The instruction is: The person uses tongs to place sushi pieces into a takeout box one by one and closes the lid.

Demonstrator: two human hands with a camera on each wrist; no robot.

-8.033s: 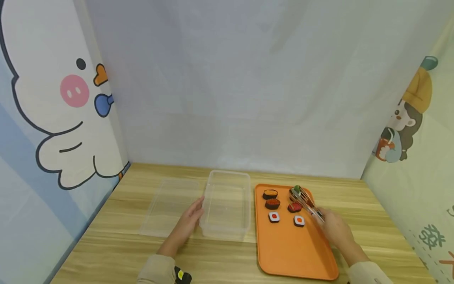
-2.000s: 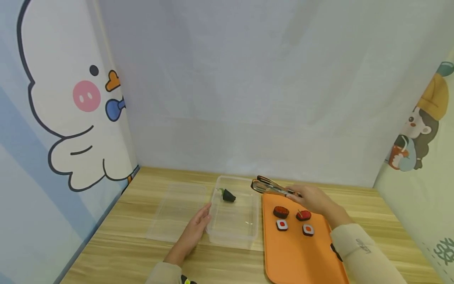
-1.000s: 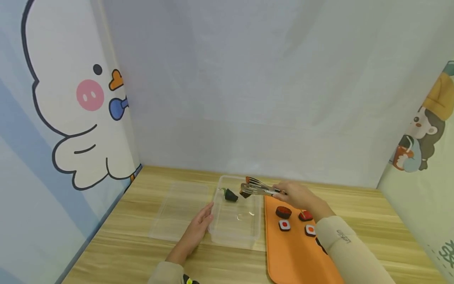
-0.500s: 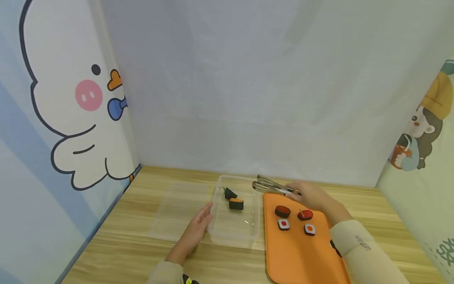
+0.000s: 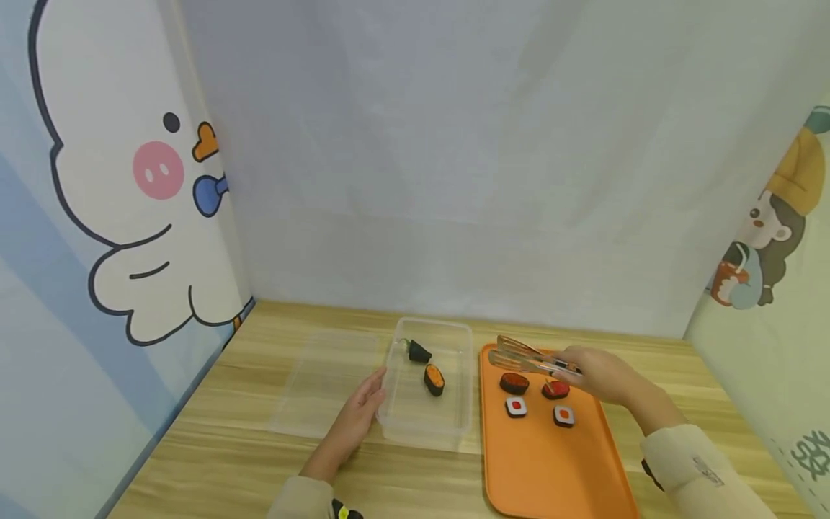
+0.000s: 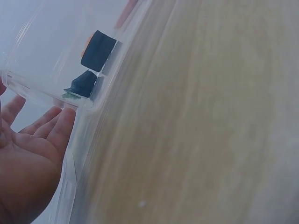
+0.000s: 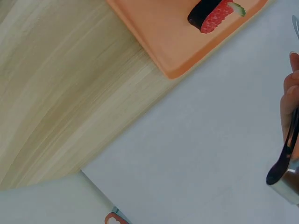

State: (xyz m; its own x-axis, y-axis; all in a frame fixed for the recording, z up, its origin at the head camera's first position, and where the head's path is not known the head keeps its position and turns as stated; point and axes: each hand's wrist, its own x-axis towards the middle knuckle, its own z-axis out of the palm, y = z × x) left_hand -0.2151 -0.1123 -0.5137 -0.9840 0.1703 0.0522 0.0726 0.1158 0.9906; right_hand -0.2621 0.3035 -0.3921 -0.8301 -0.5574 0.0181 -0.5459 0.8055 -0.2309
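Observation:
My left hand (image 5: 353, 418) rests its extended fingers against the left wall of a clear plastic container (image 5: 426, 422). Inside it lie a dark cone-shaped hand roll (image 5: 418, 352) with green at its tip and an orange-topped sushi piece (image 5: 434, 379). With my right hand (image 5: 599, 375) I grip metal tongs (image 5: 525, 355), their arms spread and nothing between them. They hover over the far part of an orange tray (image 5: 551, 461). On the tray are a red roe sushi (image 5: 514, 383), a red-topped sushi (image 5: 555, 389) and two white rice rolls, one red-centred (image 5: 516, 406), one orange-centred (image 5: 563, 416).
A clear flat lid (image 5: 324, 382) lies on the wooden table (image 5: 214, 440) left of the container. The tray stands close to the container's right side. A pale curtain (image 5: 454, 180) hangs behind the table, with printed cloths at both sides.
The tongs have released the orange-topped sushi into the container and moved right over the tray. That piece has since turned its top into view. My left hand stays at the container.

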